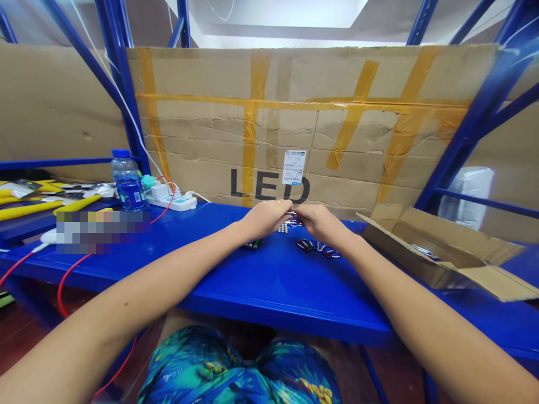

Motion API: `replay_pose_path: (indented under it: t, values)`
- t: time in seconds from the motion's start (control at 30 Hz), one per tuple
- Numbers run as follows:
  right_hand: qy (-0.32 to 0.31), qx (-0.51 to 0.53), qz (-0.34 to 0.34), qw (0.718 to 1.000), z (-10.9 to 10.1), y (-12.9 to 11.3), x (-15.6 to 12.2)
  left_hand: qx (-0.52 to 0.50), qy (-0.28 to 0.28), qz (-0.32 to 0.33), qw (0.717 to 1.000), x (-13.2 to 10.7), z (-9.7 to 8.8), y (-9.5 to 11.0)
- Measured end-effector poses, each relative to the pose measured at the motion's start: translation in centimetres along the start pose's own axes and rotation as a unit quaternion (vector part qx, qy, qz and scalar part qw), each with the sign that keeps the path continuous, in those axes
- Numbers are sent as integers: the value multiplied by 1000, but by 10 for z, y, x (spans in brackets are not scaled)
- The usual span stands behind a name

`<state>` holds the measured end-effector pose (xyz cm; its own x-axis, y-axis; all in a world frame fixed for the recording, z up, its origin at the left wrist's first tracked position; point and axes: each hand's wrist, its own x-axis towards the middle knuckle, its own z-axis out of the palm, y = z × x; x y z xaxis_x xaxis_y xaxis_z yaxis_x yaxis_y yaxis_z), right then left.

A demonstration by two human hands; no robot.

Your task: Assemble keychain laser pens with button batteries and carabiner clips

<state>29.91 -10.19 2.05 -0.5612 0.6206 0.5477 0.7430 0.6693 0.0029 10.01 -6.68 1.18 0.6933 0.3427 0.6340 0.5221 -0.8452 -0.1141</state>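
My left hand (269, 217) and my right hand (316, 220) meet over the far part of the blue table. Both are closed, with fingertips pinched around a small shiny metal piece (293, 213); its kind is too small and too covered to make out. Just beneath the fingers sit several small round silver pieces (283, 228) in rows. A curved row of coloured carabiners (318, 247) in red, green, blue and silver lies below my right hand. Several small dark and green pieces (253, 244) show beside my left wrist, partly hidden by it.
An open cardboard box (421, 252) stands at the right with a metallic item inside. On the left are a blue-capped bottle (128, 182), a white power strip (174, 201), red cables and yellow-handled tools (29, 210). A tall cardboard panel (202, 134) closes off the back.
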Motion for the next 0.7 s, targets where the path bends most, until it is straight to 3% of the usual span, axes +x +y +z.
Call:
replay_pose_path:
  t: [0.13,0.27,0.33,0.53,0.7]
  values:
    - [-10,93,27,995,-6,-4,-1,0,13,34,999,0,-3,4]
    - [-70,246,111,960,-7,-6,-1,-28,16,52,998,-1,-3,4]
    - [-83,263,129,953,-5,-6,0,-45,15,53,997,-1,-2,2]
    - [14,82,80,993,0,-5,3,-102,32,3,994,1,0,-5]
    - [18,-56,36,998,3,-2,2,-147,33,-19,988,2,-2,-3]
